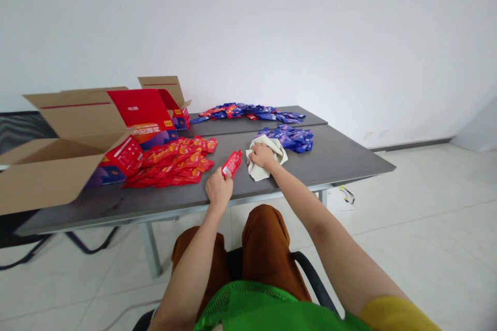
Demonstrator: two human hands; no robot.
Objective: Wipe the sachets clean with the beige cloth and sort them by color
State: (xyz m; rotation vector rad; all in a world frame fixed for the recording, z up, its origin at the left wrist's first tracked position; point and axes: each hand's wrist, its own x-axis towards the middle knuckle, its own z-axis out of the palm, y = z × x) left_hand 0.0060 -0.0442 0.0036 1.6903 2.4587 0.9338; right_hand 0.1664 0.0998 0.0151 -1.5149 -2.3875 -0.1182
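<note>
My left hand [218, 187] is closed around the lower end of a red sachet [232, 163], holding it just above the grey table [330, 160]. My right hand [262, 155] rests closed on a cream cloth [272, 163] lying on the table to the right of the sachet. A heap of red sachets [174, 161] lies left of my left hand. A pile of blue sachets [293, 138] sits just behind the cloth.
An open cardboard box [58, 145] with red printed flaps stands at the table's left. A second open box [173, 101] and a mixed pile of blue and red sachets [248, 111] are at the back. White wall behind, tiled floor to the right.
</note>
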